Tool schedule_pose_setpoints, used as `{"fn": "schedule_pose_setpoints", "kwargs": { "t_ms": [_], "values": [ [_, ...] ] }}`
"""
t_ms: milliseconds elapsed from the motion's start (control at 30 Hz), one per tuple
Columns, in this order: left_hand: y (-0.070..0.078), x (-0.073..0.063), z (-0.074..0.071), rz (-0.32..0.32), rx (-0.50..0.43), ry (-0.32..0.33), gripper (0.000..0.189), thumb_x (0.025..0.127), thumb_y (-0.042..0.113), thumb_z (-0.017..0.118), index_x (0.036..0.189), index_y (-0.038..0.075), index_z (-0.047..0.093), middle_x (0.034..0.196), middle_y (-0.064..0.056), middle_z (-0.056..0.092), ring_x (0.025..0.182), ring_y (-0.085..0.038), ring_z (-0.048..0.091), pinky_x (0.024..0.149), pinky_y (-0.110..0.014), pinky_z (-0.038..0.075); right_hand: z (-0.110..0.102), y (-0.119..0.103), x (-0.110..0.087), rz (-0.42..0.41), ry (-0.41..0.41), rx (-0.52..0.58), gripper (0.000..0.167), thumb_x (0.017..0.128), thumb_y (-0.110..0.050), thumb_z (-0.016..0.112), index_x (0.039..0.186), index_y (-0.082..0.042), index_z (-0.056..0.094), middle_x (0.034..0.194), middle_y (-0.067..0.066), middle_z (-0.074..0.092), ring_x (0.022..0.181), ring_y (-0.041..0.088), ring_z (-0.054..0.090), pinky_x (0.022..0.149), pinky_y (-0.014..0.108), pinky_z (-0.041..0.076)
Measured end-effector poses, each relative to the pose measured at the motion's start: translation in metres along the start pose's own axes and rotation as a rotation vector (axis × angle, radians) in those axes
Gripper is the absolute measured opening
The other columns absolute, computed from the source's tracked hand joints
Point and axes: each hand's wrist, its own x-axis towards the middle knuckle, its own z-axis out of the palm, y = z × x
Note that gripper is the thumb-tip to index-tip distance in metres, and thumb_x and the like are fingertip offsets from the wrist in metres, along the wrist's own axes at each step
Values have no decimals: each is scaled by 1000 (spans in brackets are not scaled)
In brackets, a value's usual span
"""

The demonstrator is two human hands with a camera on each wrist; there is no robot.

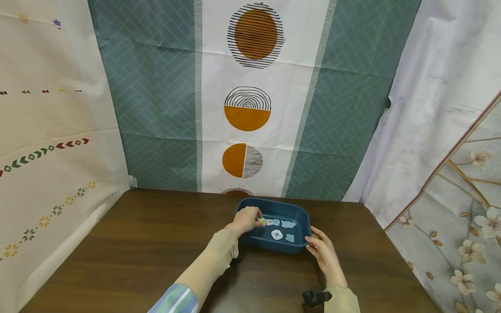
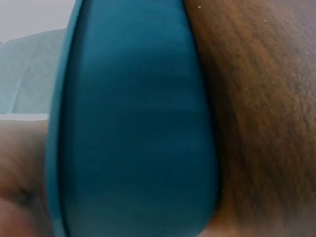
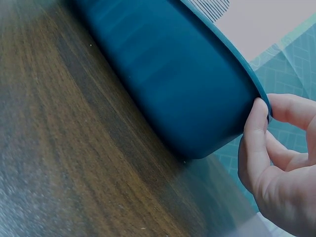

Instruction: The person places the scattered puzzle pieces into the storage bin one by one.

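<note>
A dark blue plastic tub (image 1: 270,244) sits on the brown table, near its far edge. My left hand (image 1: 247,219) reaches over the tub's left side, its curled fingertips pinching a small yellow-and-green flat piece (image 1: 262,221) inside. Pale blue flat pieces (image 1: 288,224) lie in a row to the right of those fingers. Nearer the front of the tub are a round white piece with a blue star (image 1: 277,234) and another light blue piece (image 1: 289,238). At the right end, my right hand (image 3: 284,153) pinches the rim between thumb and fingers. In the left wrist view the tub wall (image 2: 133,118) hides the fingertips.
The wooden table (image 1: 156,252) extends to both sides of the tub and in front of it. A teal-and-white cloth with orange circles (image 1: 250,87) hangs right behind the table. Patterned light cloths hang at left (image 1: 51,130) and right (image 1: 438,130).
</note>
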Motion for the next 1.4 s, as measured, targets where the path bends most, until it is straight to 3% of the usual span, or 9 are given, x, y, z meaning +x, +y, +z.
{"fn": "schedule_pose_setpoints", "kwargs": {
  "t_ms": [300,700,933,1233,1400],
  "values": [
    [4,4,10,-25,70,-87,27,84,24,78,104,7,72,90,-2,70,79,-15,63,77,-35,55,1,-1,-1,2,6,2,60,91,3,56,146,6,32,95,-2,59,69,4,53,68,16,51],
    [4,7,14,-39,110,-165,25,80,24,81,99,9,75,88,-1,69,78,-14,60,78,-34,54,1,-1,-1,0,1,-8,60,92,3,55,147,6,31,91,-5,58,69,3,53,68,16,51],
    [2,7,17,-53,113,-177,22,81,24,80,97,10,74,95,-1,70,85,-15,62,81,-35,54,1,0,0,5,2,-19,61,92,2,55,147,6,30,91,-5,58,70,3,53,68,15,51],
    [-1,8,19,-58,112,-195,19,82,20,79,98,11,74,96,0,70,84,-15,61,82,-36,54,2,2,-1,-5,9,-27,60,92,2,56,146,6,32,90,-5,59,70,3,54,68,15,51],
    [0,9,20,-39,149,-160,18,82,20,79,98,12,74,96,1,71,84,-15,63,79,-36,54,0,2,0,-15,-2,-39,59,92,2,56,146,6,32,90,-5,59,70,3,54,68,16,51]
  ]
}}
